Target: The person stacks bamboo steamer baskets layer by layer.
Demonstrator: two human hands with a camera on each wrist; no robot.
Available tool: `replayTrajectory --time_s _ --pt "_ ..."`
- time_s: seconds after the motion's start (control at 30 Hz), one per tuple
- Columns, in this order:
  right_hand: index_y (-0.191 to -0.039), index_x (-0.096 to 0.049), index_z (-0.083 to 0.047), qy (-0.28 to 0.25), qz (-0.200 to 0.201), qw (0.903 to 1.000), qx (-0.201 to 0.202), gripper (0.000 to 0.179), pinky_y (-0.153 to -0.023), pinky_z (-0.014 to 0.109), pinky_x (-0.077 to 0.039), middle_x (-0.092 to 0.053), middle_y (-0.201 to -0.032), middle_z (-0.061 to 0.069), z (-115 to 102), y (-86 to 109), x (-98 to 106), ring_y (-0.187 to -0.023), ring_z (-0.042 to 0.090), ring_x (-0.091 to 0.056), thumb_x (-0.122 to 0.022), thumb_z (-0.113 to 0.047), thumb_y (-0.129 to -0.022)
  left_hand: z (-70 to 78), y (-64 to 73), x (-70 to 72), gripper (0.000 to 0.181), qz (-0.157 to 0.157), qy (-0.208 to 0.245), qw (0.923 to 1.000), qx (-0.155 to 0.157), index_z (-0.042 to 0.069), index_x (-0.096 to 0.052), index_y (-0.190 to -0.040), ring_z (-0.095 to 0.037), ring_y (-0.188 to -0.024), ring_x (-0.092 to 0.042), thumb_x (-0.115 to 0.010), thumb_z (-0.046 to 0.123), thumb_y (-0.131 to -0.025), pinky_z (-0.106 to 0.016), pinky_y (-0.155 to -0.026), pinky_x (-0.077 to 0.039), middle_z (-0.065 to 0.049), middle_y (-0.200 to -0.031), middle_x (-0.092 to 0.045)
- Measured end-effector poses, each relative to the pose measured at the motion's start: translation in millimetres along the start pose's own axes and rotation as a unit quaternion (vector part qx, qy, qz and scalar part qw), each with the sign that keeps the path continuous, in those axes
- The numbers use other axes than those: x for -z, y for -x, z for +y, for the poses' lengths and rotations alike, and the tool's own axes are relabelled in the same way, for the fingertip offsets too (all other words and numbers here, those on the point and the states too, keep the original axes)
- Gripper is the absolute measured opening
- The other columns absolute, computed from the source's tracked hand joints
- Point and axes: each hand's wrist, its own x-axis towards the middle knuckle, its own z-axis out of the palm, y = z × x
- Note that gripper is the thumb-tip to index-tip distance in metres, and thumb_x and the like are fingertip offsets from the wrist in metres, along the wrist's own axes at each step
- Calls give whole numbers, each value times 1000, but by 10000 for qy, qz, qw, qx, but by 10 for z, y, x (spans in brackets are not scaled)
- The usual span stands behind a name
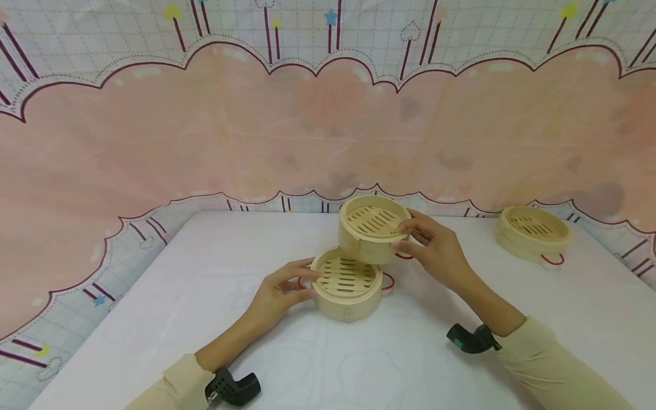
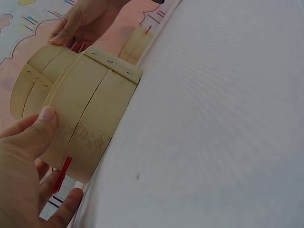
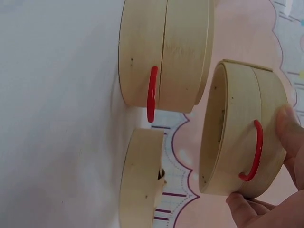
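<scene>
My right hand (image 1: 438,250) grips a round bamboo steamer basket (image 1: 361,250) by its right side, raised and slightly tilted, its slatted face showing. It overlaps the back of a second bamboo steamer basket (image 1: 348,310), which stands on the white table. My left hand (image 1: 279,293) holds that lower basket's left side, thumb against the wall (image 2: 90,118) and fingers around its red handle (image 2: 62,175). In the right wrist view, the raised basket's open underside (image 3: 212,128) shows, and a red handle (image 3: 257,152) sticks out near my thumb.
A third bamboo steamer basket (image 1: 517,245) with a red handle stands at the table's back right. Behind the two held baskets, a low round bamboo piece with a small loop (image 3: 137,185) lies on the table. A patterned cloth (image 1: 287,131) hangs behind the white tabletop (image 1: 215,250).
</scene>
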Motion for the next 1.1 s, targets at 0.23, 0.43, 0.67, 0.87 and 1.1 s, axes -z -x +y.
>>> replayTrajectory --time_s 0.23,0.43,0.67,0.87,1.1 --pt "-102 -63 -3 -121 -79 9999 -89 25 -78 25 -52 -37 -148 10 -57 27 -79 -127 30 -46 -76 -10 -82 48 0 -10 31 -3 -51 10000 -56 4 -69 -111 -27 -127 -45 -73 -1 -81 -37 -85 -49 -9 -136 -53" --pt "-100 -64 -4 -29 -143 9998 -138 24 -78 25 -52 -38 -148 9 -109 67 -126 -125 28 -48 -77 -11 -81 -2 0 13 30 -28 -132 9998 -121 9 -69 -110 -24 -126 -47 -75 4 -81 -36 -85 -49 -5 -136 -53" --pt "-99 -64 -4 -147 -240 9996 40 23 -82 25 -50 -38 -148 8 -98 113 -188 -126 24 -47 -78 -9 -80 15 -3 23 35 51 -392 9991 -180 8 -66 -114 -23 -126 -47 -76 6 -80 -40 -87 -49 -9 -137 -52" --pt "-97 -65 -6 -96 -312 9994 60 25 -92 32 -45 -42 -145 11 -100 137 -229 -130 22 -43 -80 -14 -78 25 -4 22 42 96 -501 9986 -172 9 -63 -119 -23 -121 -52 -77 7 -79 -39 -86 -50 -8 -137 -52" --pt "-98 -65 -2 -151 -341 9993 -38 26 -92 33 -45 -43 -144 15 -73 132 -212 -124 29 -49 -79 -14 -79 25 -23 18 58 59 -641 9976 -234 12 -54 -131 -23 -117 -55 -78 7 -78 -36 -85 -50 -3 -132 -55"
